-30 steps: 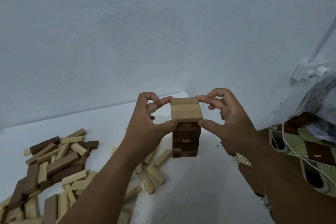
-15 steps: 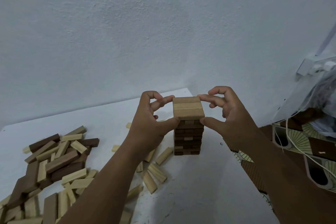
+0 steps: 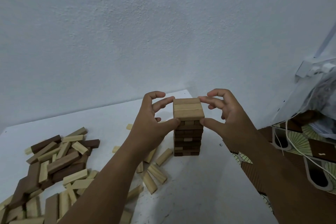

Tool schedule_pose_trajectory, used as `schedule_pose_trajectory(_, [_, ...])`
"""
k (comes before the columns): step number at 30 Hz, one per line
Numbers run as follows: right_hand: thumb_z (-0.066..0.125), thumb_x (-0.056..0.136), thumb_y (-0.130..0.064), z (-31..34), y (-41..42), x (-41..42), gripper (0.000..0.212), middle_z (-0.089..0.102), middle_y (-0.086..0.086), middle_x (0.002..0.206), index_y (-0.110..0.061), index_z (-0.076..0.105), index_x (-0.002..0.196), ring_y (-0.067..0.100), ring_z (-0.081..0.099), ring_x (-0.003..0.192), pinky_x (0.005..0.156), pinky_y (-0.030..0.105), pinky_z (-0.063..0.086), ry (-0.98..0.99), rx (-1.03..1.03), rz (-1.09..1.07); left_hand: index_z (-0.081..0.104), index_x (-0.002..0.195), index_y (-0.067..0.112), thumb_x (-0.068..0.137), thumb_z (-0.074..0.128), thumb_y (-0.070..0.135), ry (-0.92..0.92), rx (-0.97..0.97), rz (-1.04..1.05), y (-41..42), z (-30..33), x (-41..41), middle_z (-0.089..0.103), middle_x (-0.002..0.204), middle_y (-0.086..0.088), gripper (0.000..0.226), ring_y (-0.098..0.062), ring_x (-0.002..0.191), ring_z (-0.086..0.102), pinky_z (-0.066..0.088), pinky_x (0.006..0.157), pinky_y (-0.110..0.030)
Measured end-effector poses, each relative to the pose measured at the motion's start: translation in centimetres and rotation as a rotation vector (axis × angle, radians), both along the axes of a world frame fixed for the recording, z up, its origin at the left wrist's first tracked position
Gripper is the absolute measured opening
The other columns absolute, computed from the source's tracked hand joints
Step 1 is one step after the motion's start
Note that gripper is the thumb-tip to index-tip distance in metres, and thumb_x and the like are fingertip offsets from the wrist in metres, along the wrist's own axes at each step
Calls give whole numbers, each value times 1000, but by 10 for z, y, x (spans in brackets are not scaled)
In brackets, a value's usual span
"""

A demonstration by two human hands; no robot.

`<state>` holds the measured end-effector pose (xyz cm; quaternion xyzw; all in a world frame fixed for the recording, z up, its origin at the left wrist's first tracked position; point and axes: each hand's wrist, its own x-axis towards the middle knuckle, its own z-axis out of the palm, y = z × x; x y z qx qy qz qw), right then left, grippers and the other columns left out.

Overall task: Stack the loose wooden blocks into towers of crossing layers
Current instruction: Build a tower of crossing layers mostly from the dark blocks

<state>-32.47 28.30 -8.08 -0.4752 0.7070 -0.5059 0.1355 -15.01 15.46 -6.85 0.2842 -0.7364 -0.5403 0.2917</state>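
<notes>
We pinch the tower's (image 3: pixel 188 132) top layer (image 3: pixel 188 110) from both sides, left hand (image 3: pixel 149 122) and right hand (image 3: pixel 229 116) fingers curled

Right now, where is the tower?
In the head view the tower stands on the white table, right of centre, between the left hand and the right hand, with the block pile far to its left.
</notes>
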Motion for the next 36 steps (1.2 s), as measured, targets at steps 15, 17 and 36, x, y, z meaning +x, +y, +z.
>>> schedule_pose_trajectory(15, [70,75,-40,22,3,40,56,49,-21,126,-39,45,126,4,47,119,87,8,36,176,-158,-99,45,125,46,72,68,33,11,-206,123,12,15,43,47,130,32,59,7,125,42,45,98,-27])
schedule_pose_trajectory(17, [70,75,-38,29,1,69,53,46,-27,120,-41,45,122,8,48,116,89,9,41,198,-209,-47,50,121,45,75,66,31,13,-245,144,20,21,62,49,128,32,51,6,126,42,45,100,-30])
schedule_pose_trajectory(36, [68,83,-33,-24,-76,253,41,49,-19,118,-49,47,114,11,45,115,97,37,43,231,121,379,58,95,40,86,68,20,-513,-331,554,-10,-43,296,59,102,23,24,6,97,52,46,89,-23])
